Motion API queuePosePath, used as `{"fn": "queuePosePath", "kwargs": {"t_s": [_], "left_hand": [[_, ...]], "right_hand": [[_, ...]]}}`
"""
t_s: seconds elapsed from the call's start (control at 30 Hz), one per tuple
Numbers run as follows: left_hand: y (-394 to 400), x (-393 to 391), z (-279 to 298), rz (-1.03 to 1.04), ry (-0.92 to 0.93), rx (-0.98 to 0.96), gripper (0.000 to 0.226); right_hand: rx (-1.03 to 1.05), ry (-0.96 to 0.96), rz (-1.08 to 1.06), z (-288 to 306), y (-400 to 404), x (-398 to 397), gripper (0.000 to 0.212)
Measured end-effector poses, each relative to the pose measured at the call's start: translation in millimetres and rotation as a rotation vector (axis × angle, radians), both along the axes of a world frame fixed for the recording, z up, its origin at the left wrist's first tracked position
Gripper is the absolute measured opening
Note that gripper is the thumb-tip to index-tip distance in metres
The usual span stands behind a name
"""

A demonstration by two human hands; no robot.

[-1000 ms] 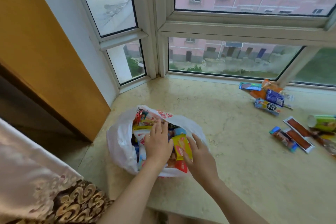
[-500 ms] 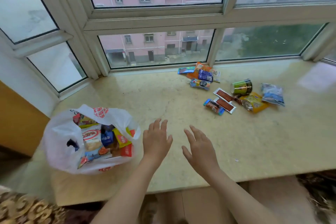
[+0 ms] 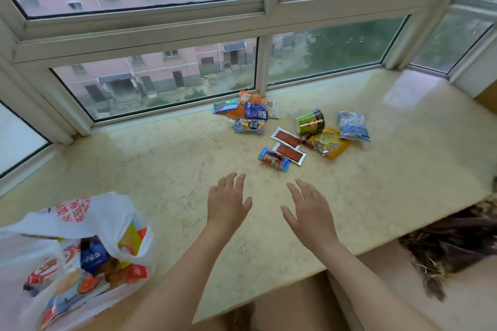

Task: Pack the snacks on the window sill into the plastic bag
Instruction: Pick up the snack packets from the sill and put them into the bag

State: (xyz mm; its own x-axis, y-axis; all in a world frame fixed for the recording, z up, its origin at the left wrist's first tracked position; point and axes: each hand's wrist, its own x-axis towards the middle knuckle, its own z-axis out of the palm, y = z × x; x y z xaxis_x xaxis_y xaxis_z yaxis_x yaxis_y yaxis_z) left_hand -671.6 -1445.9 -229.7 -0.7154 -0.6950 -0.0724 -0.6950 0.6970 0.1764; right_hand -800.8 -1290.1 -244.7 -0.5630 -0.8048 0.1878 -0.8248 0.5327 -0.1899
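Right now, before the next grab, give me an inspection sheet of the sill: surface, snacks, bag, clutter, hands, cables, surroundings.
Surface: marble window sill, glossy.
Job's things: white plastic bag at near left, mouth open, part filled; loose snack packets near the glass, among them a green cup on its side, a yellow packet, a blue-white packet and a red strip pack.
Clutter: nothing seen.
Hands: left hand and right hand open, empty, short of the snacks.
Cables: nothing seen.
Surroundings: white window frame, pink building outside.

Both hands empty w/ fingers straight over window sill: left hand, right hand. Plastic bag near left, part full. Loose snacks far, centre-right.
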Motion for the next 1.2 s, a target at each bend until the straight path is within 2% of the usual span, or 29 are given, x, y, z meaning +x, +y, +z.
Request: {"fn": "queuePosePath", "kwargs": {"t_s": [0.2,0.47,0.6,0.73,0.87,1.07,1.2], "left_hand": [[-21.0,-55.1,-10.7,-0.106,-0.041,0.009,0.066],[-59.9,-148.7,-52.2,-0.166,-0.127,0.007,0.070],[-85.5,-193.5,-94.9,-0.177,-0.206,0.006,0.069],[-111.6,-232.9,-140.1,-0.191,-0.204,0.035,0.066],[-144.1,-277.7,-193.8,-0.272,-0.257,0.061,0.069],[-176.6,-311.5,-239.8,-0.376,-0.361,0.138,0.081],[-185.7,-306.6,-247.8,-0.370,-0.305,0.196,0.084]], "right_hand": [[0.041,0.014,-0.057,-9.1,-3.7,-53.9,0.053],[0.132,-0.050,0.006,-44.4,-44.0,-159.8,0.058],[0.173,-0.094,0.078,-87.1,-73.0,-217.7,0.057],[0.212,-0.109,0.128,-137.4,-98.3,-262.2,0.059],[0.225,-0.104,0.162,-196.3,-125.7,-297.0,0.058],[0.224,-0.127,0.098,-258.4,-152.2,-315.6,0.060],[0.166,-0.148,0.062,-277.0,-161.4,-315.6,0.060]]}}
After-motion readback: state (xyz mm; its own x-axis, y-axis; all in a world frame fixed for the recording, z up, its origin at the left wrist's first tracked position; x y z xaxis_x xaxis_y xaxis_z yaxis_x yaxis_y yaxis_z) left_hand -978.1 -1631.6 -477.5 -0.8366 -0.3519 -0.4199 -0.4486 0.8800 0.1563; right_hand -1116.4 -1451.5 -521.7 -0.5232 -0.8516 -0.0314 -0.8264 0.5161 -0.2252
